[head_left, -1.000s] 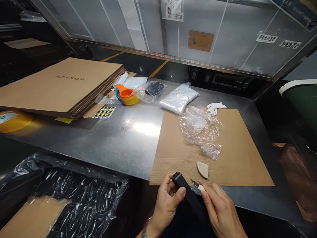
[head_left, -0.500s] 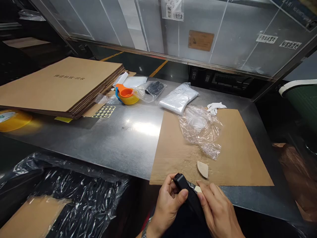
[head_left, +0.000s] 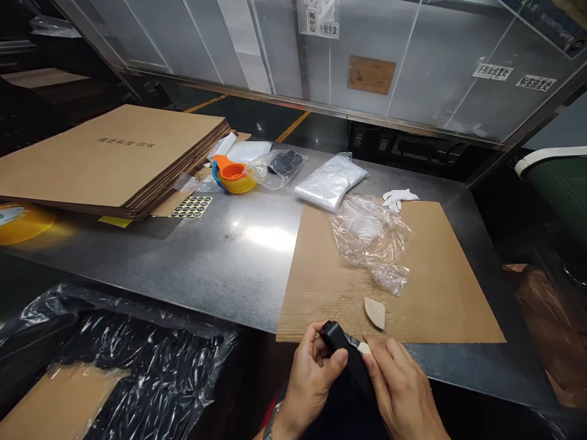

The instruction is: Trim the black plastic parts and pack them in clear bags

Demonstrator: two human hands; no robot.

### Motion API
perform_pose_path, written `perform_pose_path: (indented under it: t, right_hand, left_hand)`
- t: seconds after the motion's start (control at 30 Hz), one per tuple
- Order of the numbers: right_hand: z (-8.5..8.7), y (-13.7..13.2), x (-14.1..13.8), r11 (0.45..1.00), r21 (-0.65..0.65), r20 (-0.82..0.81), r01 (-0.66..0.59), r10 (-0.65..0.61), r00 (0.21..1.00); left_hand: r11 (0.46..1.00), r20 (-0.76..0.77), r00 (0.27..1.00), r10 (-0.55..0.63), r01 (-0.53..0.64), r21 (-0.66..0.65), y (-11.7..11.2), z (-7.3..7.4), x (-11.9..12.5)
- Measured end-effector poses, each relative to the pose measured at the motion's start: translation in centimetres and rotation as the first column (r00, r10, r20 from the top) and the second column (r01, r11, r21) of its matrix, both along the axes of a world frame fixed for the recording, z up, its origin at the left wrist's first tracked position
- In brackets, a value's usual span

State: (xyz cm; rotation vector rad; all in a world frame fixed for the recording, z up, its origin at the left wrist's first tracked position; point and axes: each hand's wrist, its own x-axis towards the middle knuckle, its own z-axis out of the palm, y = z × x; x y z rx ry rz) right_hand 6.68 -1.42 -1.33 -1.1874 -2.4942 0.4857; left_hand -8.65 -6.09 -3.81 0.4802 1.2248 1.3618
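Observation:
My left hand (head_left: 316, 379) is closed around a black elongated object (head_left: 337, 336) with a rounded end, thumb lying along its side. I cannot make out what kind of thing it is. A small cream-white piece (head_left: 364, 348) is pinched in my right hand (head_left: 398, 382) and rests against the black object's side, beside a shiny grey patch. Just beyond my hands, a beige wedge-shaped pad (head_left: 375, 313) lies on the cardboard sheet (head_left: 440, 275). The lower part of the black object fades into dark clothing.
Crumpled clear plastic (head_left: 371, 235), a white glove (head_left: 398, 198) and a white plastic packet (head_left: 331, 181) lie farther back. Left on the metal table (head_left: 229, 263) are stacked cardboard sheets (head_left: 119, 153), an orange-yellow tape dispenser (head_left: 233, 176) and a sticker sheet (head_left: 191, 206). Black plastic wrap (head_left: 160, 360) is lower left.
Both hands keep the same grip and nearly the same place. The view shifts very slightly; nothing on the table has moved.

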Motion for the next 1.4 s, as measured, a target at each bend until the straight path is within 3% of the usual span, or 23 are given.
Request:
perform_pose_path:
  t: [0.17, 0.33, 0.77, 1.4]
  right_hand:
    - [-0.6, 0.4, -0.2, 0.989, -0.085, -0.019, 0.12, -0.122, 0.992]
    - [-0.1, 0.8, 0.2, 0.972, -0.211, -0.057, 0.101, -0.116, 0.992]
    - [2.2, 0.1, 0.5, 0.995, 0.099, -0.017, -0.029, 0.031, 0.999]
    - [0.9, -0.4, 0.9, 0.998, 0.057, 0.057, -0.014, 0.011, 0.998]
  left_hand:
    - [1.0, -0.018, 1.0, 0.004, -0.003, 0.03, -0.1, -0.3, 0.1]
    - [0.999, 0.014, 1.0, -0.004, 0.004, 0.032, 0.2, 0.0, 0.1]
    - [1.0, 0.018, 1.0, 0.005, -0.005, 0.009, 0.0, -0.2, -0.1]
    - [1.0, 0.021, 1.0, 0.022, -0.022, 0.015, 0.1, -0.1, 0.0]
